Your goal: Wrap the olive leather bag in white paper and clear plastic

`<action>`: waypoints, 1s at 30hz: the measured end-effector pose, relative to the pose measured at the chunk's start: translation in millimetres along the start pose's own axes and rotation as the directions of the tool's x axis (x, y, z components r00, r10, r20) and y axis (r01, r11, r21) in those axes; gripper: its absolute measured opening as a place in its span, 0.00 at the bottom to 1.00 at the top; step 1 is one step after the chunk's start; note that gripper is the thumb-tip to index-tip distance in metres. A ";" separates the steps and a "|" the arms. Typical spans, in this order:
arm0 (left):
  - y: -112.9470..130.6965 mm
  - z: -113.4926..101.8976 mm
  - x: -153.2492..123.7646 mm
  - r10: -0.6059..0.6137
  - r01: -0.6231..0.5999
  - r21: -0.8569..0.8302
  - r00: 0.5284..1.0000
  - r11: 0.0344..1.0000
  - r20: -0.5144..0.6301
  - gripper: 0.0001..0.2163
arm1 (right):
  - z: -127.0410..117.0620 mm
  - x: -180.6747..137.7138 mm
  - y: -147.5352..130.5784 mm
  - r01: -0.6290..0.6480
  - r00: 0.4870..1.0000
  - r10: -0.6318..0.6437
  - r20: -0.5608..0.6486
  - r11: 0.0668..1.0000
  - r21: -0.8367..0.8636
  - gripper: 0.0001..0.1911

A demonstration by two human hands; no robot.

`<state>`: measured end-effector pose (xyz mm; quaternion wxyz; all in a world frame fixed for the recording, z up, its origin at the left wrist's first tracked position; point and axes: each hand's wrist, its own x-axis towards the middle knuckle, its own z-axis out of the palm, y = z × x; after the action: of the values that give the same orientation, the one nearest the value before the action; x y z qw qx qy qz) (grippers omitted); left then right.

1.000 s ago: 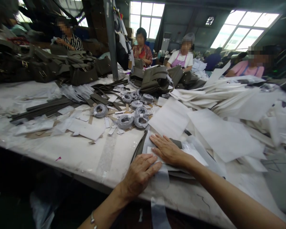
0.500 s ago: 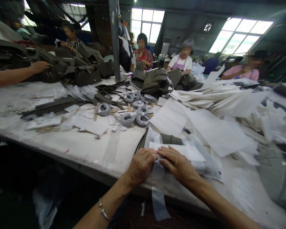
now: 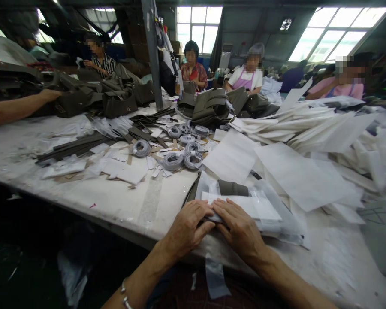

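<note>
A grey-green handbag [image 3: 233, 188] lies at the table's near edge, mostly covered by white sheet wrapping [image 3: 257, 208] and clear plastic film [image 3: 289, 225]. My left hand [image 3: 188, 225] grips its near edge, fingers bent over the white layer and thumb along the front. Beside it, my right hand [image 3: 239, 227] lays long fingers across the same layer, its thumb down at the front edge. The fingertips of both hands almost meet. Below them a strip of clear film [image 3: 217, 277] hangs over the table edge. The undersides of both hands are hidden.
Coiled, wrapped straps [image 3: 173, 161] and paper scraps lie beyond the bundle. White sheets [image 3: 309, 176] pile up on the right. Grey-green bags [image 3: 209, 107] are heaped behind, near a metal post [image 3: 153, 56]. Another person's arm [image 3: 22, 109] reaches in from the left; several people sit across.
My thumbs have come together at the bundle's front edge, covering the film that showed between my hands. The view has shifted slightly. The other person's arm at the left has drawn back a little.
</note>
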<state>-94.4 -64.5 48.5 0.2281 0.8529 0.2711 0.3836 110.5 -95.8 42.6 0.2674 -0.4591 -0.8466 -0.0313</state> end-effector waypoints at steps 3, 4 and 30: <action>-2.5 12.4 1.1 0.045 -0.037 0.125 0.997 0.991 -0.069 0.08 | 0.4 -0.2 -1.2 -0.006 1.000 0.006 -0.008 1.000 0.005 0.23; -4.4 16.4 1.4 0.073 -0.058 0.159 0.993 0.986 -0.093 0.08 | 0.3 0.0 -1.8 -0.009 1.000 0.009 -0.007 1.000 0.005 0.23; -15.3 19.9 0.9 0.171 -0.149 0.315 0.984 0.937 -0.043 0.06 | 2.5 -31.2 -44.5 0.165 0.982 -0.184 0.048 0.949 0.270 0.17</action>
<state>-82.9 -56.0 27.8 0.0497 0.8833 0.2654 0.3831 87.7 -144.4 34.0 0.2914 -0.3434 -0.8897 0.0755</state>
